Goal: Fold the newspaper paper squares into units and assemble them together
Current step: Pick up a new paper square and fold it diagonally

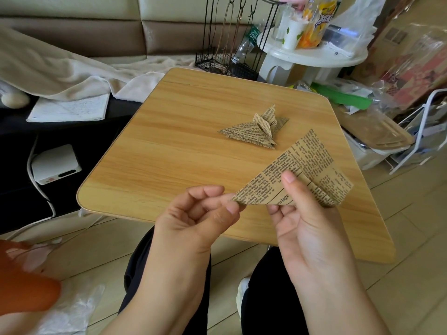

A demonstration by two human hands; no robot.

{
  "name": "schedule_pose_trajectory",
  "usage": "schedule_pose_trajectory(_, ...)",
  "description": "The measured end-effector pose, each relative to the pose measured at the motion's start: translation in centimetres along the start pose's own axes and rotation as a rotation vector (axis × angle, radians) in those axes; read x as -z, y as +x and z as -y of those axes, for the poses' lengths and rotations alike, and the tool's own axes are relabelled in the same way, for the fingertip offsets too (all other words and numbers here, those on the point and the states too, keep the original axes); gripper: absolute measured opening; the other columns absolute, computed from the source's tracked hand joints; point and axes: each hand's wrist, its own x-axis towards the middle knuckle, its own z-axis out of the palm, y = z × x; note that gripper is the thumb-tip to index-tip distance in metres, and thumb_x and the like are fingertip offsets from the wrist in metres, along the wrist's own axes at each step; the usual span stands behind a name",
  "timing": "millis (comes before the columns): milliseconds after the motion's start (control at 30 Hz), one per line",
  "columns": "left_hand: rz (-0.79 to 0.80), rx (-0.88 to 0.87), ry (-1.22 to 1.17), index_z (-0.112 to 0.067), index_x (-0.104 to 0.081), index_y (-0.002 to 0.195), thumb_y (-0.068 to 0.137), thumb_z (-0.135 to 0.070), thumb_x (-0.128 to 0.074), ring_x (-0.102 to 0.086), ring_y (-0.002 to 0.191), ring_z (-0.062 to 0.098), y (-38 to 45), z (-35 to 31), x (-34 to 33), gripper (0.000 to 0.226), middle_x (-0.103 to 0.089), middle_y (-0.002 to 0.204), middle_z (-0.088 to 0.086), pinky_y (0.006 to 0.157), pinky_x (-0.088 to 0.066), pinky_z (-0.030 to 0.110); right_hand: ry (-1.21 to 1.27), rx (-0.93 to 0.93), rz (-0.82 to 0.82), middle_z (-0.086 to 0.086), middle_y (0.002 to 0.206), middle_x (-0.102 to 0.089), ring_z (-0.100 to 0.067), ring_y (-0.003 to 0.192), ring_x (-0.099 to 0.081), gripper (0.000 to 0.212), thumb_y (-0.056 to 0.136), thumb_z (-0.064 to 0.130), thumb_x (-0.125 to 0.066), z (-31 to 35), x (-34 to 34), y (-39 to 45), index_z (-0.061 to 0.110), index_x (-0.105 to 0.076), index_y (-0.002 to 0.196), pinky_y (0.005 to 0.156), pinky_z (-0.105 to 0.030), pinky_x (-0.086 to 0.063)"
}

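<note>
A newspaper-print paper square (304, 165), bent over into a loose triangle, is held above the near right part of the wooden table (169, 146). My left hand (200, 213) pinches its left corner between thumb and fingers. My right hand (304, 221) grips its lower edge, thumb on top of the print. Further back on the table lies a small pile of folded newspaper units (254, 130), some with flaps sticking up.
Behind the table stand a black wire rack (232, 44) and a white round stand (312, 56) holding cups and snack bags. Clutter and a white wire frame (420, 126) crowd the right side. A white box (55, 165) with cable sits left. My knees are under the table's near edge.
</note>
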Motion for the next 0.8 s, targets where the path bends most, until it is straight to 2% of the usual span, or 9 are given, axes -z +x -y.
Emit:
schedule_pose_trajectory(67,0.05,0.041,0.051,-0.015,-0.072,0.085,0.045,-0.012,-0.087,-0.07,0.082,0.02,0.1,0.0,0.0,0.043,-0.072,0.081,0.008,0.073,-0.056,0.024,0.003,-0.001,0.005,0.003,0.095,-0.073,-0.011,0.083,-0.065,0.02,0.066,0.018,-0.071,0.1,0.0,0.1,0.029,-0.076,0.082,0.073,-0.028,-0.043)
schedule_pose_trajectory(200,0.112,0.07,0.04,-0.022,-0.075,0.073,0.056,-0.024,-0.077,-0.069,0.073,0.018,-0.1,0.0,-1.1,0.017,-0.072,0.078,0.007,0.063,-0.054,0.022,0.014,-0.002,0.023,0.002,0.092,-0.073,-0.01,0.077,-0.065,0.017,0.067,0.018,-0.07,0.0,0.1,0.1,0.027,-0.075,0.081,0.073,-0.027,-0.045)
schedule_pose_trajectory(300,0.088,0.032,0.039,-0.019,-0.075,0.071,0.059,-0.023,-0.081,-0.07,0.072,0.018,-0.1,-0.2,-1.6,0.014,-0.073,0.078,0.008,0.063,-0.053,0.021,0.013,-0.009,0.013,0.0,0.098,-0.072,-0.012,0.079,-0.064,0.024,0.066,0.021,-0.071,-0.1,0.1,0.2,0.024,-0.073,0.09,0.073,-0.026,-0.046)
schedule_pose_trajectory(367,0.077,0.016,0.032,-0.019,-0.075,0.069,0.062,-0.021,-0.074,-0.07,0.072,0.017,0.0,-0.4,-1.7,0.007,-0.073,0.078,0.009,0.063,-0.053,0.02,0.013,-0.006,0.006,0.001,0.097,-0.072,-0.01,0.078,-0.063,0.029,0.065,0.022,-0.071,-0.2,0.1,0.2,0.023,-0.07,0.094,0.068,-0.023,-0.046)
schedule_pose_trajectory(500,0.088,-0.007,0.064,-0.02,-0.076,0.068,0.063,-0.019,-0.069,-0.07,0.07,0.016,0.0,-0.2,-1.6,0.008,-0.073,0.078,0.009,0.064,-0.052,0.019,0.008,0.006,0.01,0.003,0.091,-0.072,-0.008,0.074,-0.063,0.022,0.065,0.02,-0.071,-0.2,0.1,0.1,0.024,-0.071,0.086,0.062,-0.02,-0.046)
schedule_pose_trajectory(633,0.103,-0.023,0.131,-0.019,-0.074,0.068,0.063,-0.018,-0.069,-0.07,0.069,0.019,0.3,-0.3,-1.0,0.007,-0.071,0.073,0.009,0.064,-0.054,0.021,-0.045,0.027,0.022,0.001,0.093,-0.073,-0.012,0.083,-0.066,0.017,0.065,0.017,-0.072,-0.2,0.1,0.0,0.025,-0.074,0.08,0.073,-0.029,-0.045)
schedule_pose_trajectory(700,0.151,-0.054,0.172,-0.018,-0.074,0.075,0.064,-0.019,-0.074,-0.068,0.069,0.02,0.7,-0.5,-0.9,0.011,-0.071,0.072,0.008,0.066,-0.054,0.022,-0.085,0.053,0.021,-0.002,0.094,-0.073,-0.017,0.088,-0.066,0.02,0.064,0.012,-0.08,-0.3,0.2,0.1,0.024,-0.075,0.08,0.078,-0.033,-0.046)
schedule_pose_trajectory(800,0.18,-0.119,0.224,-0.015,-0.073,0.084,0.065,-0.016,-0.073,-0.065,0.065,0.014,1.0,-0.7,-1.2,0.019,-0.07,0.069,0.008,0.067,-0.055,0.023,-0.13,0.089,0.052,-0.005,0.095,-0.074,-0.02,0.092,-0.069,0.016,0.068,0.015,-0.074,-0.7,0.2,-0.1,0.025,-0.076,0.081,0.079,-0.033,-0.05)
